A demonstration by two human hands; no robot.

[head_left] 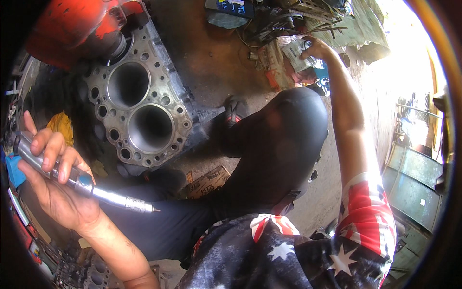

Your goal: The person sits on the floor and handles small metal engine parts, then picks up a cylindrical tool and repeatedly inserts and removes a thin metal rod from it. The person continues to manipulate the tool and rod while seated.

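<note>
At the far left, the left hand (50,176) is wrapped around one pencil-shaped die grinder (82,180) — fingers curled over its grey barrel, palm turned up. The tool is slim and metallic, with a blue band near the middle, a bright knurled nose and a thin bare tip pointing right, toward the dark trouser leg (269,149). Just above it lies one engine block (139,108), its flat grey deck showing two large round cylinder bores ringed by many small holes; an orange-red machine part (72,24) sits at its upper end. Below the block, one scrap of printed cardboard (208,182) rests on the dirt floor. At the upper right, the right hand (315,48) reaches out to a heap of small packets (298,53) — its fingers bent onto them, though whether they pinch one I cannot tell.
</note>
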